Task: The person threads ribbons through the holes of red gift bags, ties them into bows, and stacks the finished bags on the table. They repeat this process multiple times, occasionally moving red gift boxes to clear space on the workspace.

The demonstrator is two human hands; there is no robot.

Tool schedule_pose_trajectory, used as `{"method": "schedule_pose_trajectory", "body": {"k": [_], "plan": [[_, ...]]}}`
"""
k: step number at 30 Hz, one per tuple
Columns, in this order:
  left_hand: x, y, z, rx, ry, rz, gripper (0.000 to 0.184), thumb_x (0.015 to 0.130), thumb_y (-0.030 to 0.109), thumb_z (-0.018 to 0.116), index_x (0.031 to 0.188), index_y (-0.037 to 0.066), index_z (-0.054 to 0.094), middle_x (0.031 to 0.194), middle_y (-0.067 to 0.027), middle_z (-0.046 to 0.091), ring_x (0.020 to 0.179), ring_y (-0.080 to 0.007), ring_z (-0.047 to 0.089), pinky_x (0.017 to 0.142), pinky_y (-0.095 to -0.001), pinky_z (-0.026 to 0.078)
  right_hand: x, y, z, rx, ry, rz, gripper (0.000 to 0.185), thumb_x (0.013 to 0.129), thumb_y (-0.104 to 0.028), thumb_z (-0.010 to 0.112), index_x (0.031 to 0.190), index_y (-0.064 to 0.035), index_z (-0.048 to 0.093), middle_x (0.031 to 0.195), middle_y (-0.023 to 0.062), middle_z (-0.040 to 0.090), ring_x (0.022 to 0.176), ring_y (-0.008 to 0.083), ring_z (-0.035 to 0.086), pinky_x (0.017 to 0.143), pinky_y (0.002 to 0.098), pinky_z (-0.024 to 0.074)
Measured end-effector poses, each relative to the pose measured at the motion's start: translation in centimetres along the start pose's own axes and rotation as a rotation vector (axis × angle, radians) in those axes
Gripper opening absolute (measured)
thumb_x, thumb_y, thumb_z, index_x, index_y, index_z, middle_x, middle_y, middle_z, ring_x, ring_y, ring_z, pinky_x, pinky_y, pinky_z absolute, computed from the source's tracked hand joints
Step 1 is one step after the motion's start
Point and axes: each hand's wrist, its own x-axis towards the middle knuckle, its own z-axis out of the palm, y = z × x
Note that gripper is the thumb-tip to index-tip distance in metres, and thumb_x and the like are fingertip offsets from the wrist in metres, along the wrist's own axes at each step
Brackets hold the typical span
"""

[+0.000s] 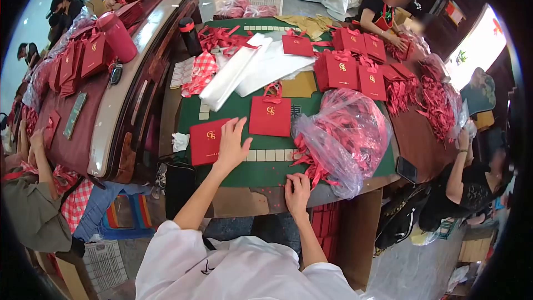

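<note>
- Our left hand [233,145] lies open over the right side of the left red bag [203,145].
- Our right hand [298,193] bends beside red ribbons [316,174]; we cannot tell whether it grips.

GS-like logo [270,111] on bags [270,125], 東 [295,112] on mat [272,176]

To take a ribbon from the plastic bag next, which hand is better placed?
Probably the right hand, right beside the ribbons spilling from the plastic bag. The left hand is farther off, on a red bag.
</note>
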Motion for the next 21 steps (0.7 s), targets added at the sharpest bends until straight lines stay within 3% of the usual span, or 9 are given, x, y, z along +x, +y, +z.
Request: {"method": "schedule_pose_trajectory", "body": {"k": [2,4,7,11,12,18,21], "plan": [[-2.2,0.5,-1.8,0.083,-0.049,0.014,0.075,0.078,0.012,0.076,0.144,0.005,0.04,0.139,-0.0232,0.042,0.128,-0.0419,0.041,0.108,-0.0476,0.037,-0.1,-0.1,-0.1,0.003,-0.003,-0.002,0.017,0.082,0.002,0.067,0.097,-0.0038,0.065,0.098,0.0146,0.06,0.091,0.0334,0.06,0.08,0.0414,0.049],[-4.0,1.2,-3.4,0.373,-0.108,-0.003,0.078,0.076,0.011,0.077,0.145,0.007,0.041,0.146,-0.0231,0.038,0.134,-0.0413,0.037,0.109,-0.0494,0.034,-0.1,-0.2,-0.8,0.093,-0.046,0.04,0.018,0.082,0.003,0.066,0.099,-0.0038,0.066,0.1,0.0146,0.061,0.094,0.0338,0.06,0.082,0.041,0.0493],[-5.6,-1.3,-2.9,0.462,-0.171,-0.022,0.08,0.076,0.013,0.078,0.146,0.009,0.04,0.15,-0.0232,0.034,0.137,-0.0413,0.034,0.11,-0.0505,0.033,0.8,0.0,-1.7,-0.013,-0.045,-0.015,0.022,0.083,0.004,0.064,0.103,-0.004,0.066,0.103,0.0144,0.061,0.097,0.0341,0.061,0.084,0.0404,0.0495],[-7.6,-2.8,-1.7,0.41,-0.104,0.003,0.065,0.076,-0.002,0.064,0.139,0.009,0.05,0.143,-0.0192,0.046,0.131,-0.038,0.044,0.107,-0.0492,0.036,3.6,0.8,-1.3,-0.21,-0.106,-0.105,0.031,0.082,0.0,0.062,0.113,-0.0064,0.065,0.107,0.0133,0.059,0.099,0.0351,0.057,0.086,0.0451,0.0482],[-7.8,-2.3,-1.8,0.357,-0.01,0.034,0.062,0.074,-0.006,0.058,0.134,0.008,0.055,0.137,-0.0167,0.053,0.127,-0.037,0.048,0.105,-0.0488,0.038,3.7,1.8,-0.5,-0.28,-0.123,-0.128,0.025,0.082,-0.003,0.064,0.107,-0.0069,0.065,0.106,0.013,0.059,0.097,0.0355,0.055,0.083,0.0458,0.0483],[-12.6,1.5,-1.5,0.325,0.063,0.178,0.061,0.076,0.0,0.056,0.137,0.007,0.054,0.136,-0.0153,0.055,0.124,-0.0361,0.049,0.102,-0.0494,0.039,2.9,2.2,-0.2,-0.28,-0.131,-0.184,0.011,0.082,-0.007,0.066,0.092,-0.0064,0.06,0.098,0.0137,0.055,0.093,0.0345,0.055,0.077,0.0468,0.0472],[-16.3,4.8,-0.5,0.306,0.028,0.305,0.064,0.077,0.005,0.057,0.14,0.005,0.051,0.139,-0.014,0.052,0.127,-0.0348,0.048,0.104,-0.0493,0.037,1.0,0.6,-1.1,-0.241,-0.082,-0.215,0.012,0.082,-0.007,0.067,0.092,-0.0054,0.06,0.096,0.0144,0.055,0.091,0.035,0.054,0.076,0.0462,0.0471]]}}
